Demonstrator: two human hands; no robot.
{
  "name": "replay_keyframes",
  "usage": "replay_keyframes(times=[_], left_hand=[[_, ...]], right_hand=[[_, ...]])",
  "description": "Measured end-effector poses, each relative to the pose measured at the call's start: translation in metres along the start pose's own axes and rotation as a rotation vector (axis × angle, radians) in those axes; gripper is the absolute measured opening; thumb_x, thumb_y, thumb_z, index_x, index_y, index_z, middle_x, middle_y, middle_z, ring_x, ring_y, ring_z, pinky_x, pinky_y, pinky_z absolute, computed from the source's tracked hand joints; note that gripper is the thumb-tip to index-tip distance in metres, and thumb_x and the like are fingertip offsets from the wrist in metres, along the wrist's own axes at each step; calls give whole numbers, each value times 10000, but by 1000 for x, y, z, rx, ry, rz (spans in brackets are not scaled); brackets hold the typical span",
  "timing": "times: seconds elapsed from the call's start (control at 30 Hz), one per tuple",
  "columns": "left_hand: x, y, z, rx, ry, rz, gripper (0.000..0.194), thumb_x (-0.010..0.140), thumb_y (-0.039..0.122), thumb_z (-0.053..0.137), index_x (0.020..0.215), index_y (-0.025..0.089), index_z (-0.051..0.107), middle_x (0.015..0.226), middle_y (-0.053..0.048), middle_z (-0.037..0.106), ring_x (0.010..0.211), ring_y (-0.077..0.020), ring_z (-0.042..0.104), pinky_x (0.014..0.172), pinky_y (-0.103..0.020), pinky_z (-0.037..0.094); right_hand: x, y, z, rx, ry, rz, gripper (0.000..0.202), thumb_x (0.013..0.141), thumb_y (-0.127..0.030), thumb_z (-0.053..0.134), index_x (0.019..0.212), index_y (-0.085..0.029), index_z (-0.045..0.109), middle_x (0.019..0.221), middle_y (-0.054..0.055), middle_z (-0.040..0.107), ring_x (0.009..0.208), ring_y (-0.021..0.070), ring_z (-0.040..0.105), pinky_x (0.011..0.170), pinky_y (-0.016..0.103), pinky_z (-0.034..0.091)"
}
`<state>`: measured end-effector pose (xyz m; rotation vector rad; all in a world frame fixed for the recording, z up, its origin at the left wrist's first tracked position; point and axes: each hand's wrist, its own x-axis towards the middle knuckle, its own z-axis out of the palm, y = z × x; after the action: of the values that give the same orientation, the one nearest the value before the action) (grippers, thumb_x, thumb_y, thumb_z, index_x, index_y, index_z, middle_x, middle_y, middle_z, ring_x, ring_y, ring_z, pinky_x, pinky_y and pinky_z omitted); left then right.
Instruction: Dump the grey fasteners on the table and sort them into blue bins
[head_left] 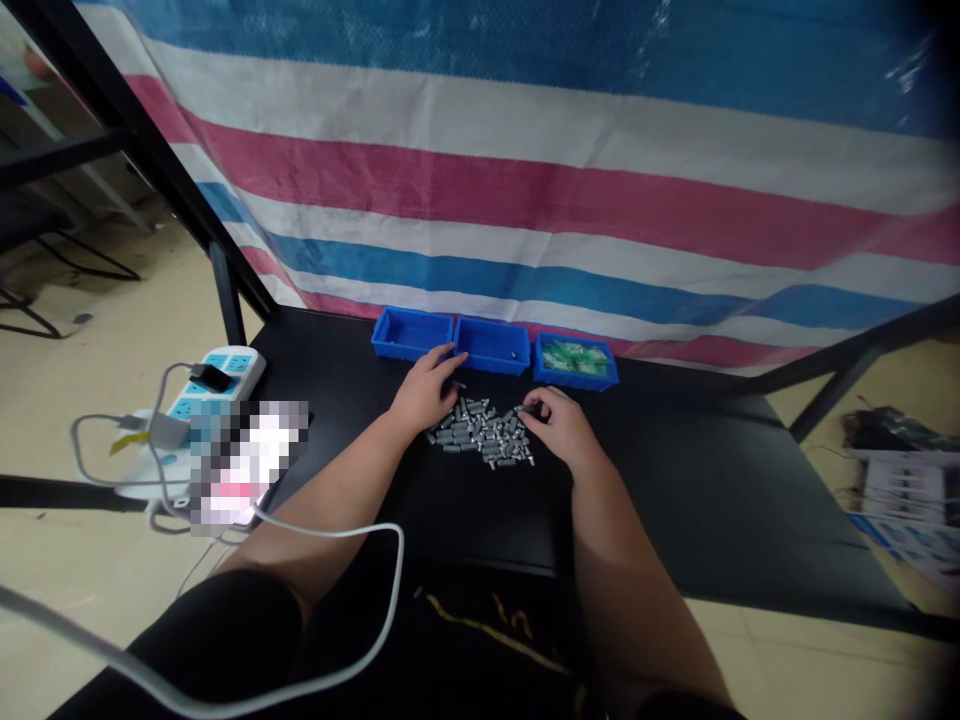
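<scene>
A pile of small grey and silver metal parts [480,432] lies on the black table [465,520]. My left hand [426,388] is at the pile's upper left edge, fingers apart, its fingertips close to the front of the middle blue bin [491,345]. Pinched between the fingers of my right hand [553,415], at the pile's right edge, is a small dark part [532,409]. The left blue bin [412,333] looks nearly bare inside, and one tiny piece shows in the middle bin. Green and clear plastic packets [576,357] fill the right blue bin [538,372].
On the left, a power strip [251,372] with plugs and white cables [397,570] sits near a blurred-out phone [251,465]. One cable loops over my left forearm. Behind the bins hangs a striped sheet [480,190]. Black frame posts [225,295] stand at the sides.
</scene>
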<state>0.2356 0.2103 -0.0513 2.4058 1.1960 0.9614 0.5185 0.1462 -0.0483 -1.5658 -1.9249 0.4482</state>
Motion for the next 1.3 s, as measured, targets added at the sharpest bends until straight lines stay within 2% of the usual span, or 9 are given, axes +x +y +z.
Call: replay_keyframes(times=[0.23,0.47,0.6,0.67,0.73,0.8,0.93,1.17,1.3], left_hand=[[-1,-6,5,34,-8,18,657,829,157,660,1472,150,529,1602,-182,412,1474,-349,421,1218,-533,396],[-1,0,-2,-48,40,89,594,861,137,623,1448,171,534,1565,-156,467,1451,-311,455,1207,-517,413],[-1,9,-7,-96,95,115,457,873,105,590,1322,186,613,1386,-130,598,1313,-267,567,1144,-473,472],[-2,11,-8,-112,95,123,390,875,99,581,1248,193,645,1239,-110,654,1207,-253,615,1083,-449,509],[-3,13,-10,-119,70,126,336,880,101,574,1188,194,666,1112,-90,681,1101,-241,646,1014,-420,533],[-5,13,-11,-126,22,127,307,878,104,573,1153,192,676,1033,-75,693,996,-222,664,937,-383,547],[-6,13,-10,-142,-56,131,297,856,101,582,1117,189,692,971,-56,701,850,-182,664,815,-319,538],[-6,11,-8,-144,-101,127,235,849,117,586,1028,193,717,951,-42,702,793,-164,643,747,-293,508],[-6,10,-7,-160,-126,120,238,833,118,599,1024,195,719,937,-37,698,804,-167,647,744,-293,508]], right_hand=[[2,0,6,32,-6,8,80,826,-275,679,885,-221,668,767,3,608,672,156,542,661,288,425],[3,7,14,57,32,39,133,840,-313,686,939,-226,692,721,-4,571,643,158,538,623,285,433],[3,6,15,107,108,-15,177,849,-346,693,966,-213,689,835,23,598,640,141,503,609,280,441],[1,4,14,139,139,-31,196,857,-381,697,948,-209,677,793,7,550,613,131,454,567,269,405],[-2,1,12,153,92,-35,201,866,-405,698,910,-212,667,687,-30,471,579,124,412,544,263,362],[-5,-3,9,148,-21,-42,195,869,-407,702,872,-214,674,619,-52,429,553,117,401,544,263,338],[-6,-9,8,119,-143,-36,170,863,-385,702,899,-220,722,609,-49,495,538,111,431,547,264,335],[-5,-10,10,124,-77,24,175,854,-377,678,822,-208,712,600,-20,583,532,124,497,544,258,390],[-5,-12,8,132,-53,40,160,835,-366,693,830,-210,729,681,10,665,567,139,550,576,271,447]])
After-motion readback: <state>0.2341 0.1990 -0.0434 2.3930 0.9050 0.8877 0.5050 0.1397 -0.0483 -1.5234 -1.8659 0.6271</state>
